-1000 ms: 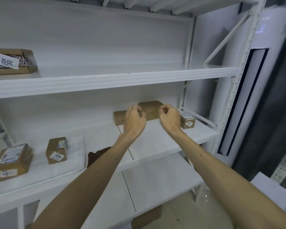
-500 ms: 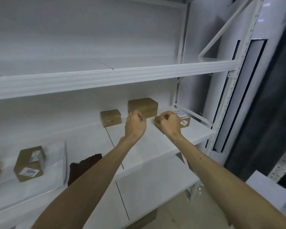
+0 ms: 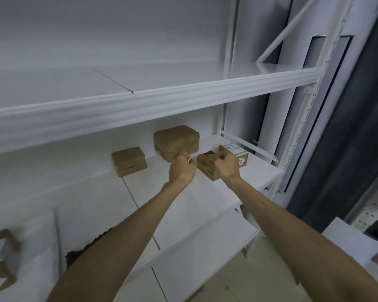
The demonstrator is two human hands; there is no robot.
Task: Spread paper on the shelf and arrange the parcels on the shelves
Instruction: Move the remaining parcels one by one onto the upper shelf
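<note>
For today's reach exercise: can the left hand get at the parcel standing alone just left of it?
Probably yes: the left hand hovers over the same shelf, and nothing stands between it and that lone parcel.

A parcel storeroom is indicated. White metal shelving (image 3: 153,110) is seen, with brown labelled parcels (image 3: 176,139) set at twelve o'clock.

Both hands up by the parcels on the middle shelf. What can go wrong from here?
1. The left hand and right hand, fingers curled, sit right against the large parcel and the labelled parcel; a quick move could knock either askew.
2. Any paper is hard to tell from the white shelf; if the hands tug a sheet, parcels on it might slide.
3. The view is motion-blurred, so placement is hard to judge.
</note>
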